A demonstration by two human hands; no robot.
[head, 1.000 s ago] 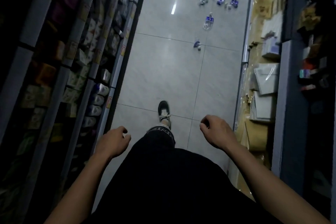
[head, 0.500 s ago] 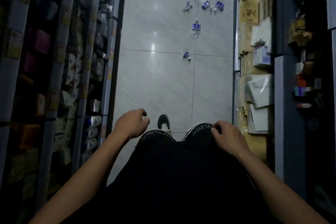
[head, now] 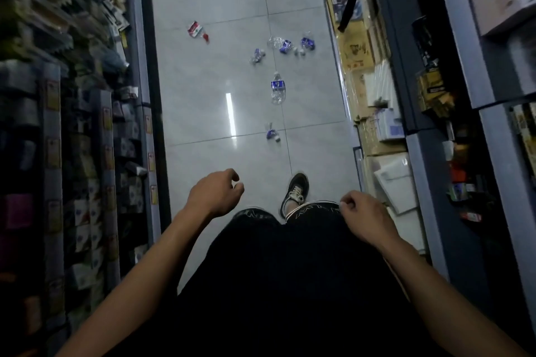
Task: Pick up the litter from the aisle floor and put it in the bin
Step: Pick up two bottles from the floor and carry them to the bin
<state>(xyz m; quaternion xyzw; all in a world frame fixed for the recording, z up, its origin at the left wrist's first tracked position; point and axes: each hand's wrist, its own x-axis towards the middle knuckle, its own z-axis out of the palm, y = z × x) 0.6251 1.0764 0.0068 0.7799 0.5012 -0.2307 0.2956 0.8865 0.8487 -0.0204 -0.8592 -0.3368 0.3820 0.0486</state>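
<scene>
Shop aisle floor, seven litter pieces (mostly bottles), two empty hands

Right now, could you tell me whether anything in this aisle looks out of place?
Yes: litter lies scattered over the tiled floor: a plastic bottle on its side, crushed blue-labelled bottles beyond it, and a red-and-white wrapper. No bin shows.
</scene>
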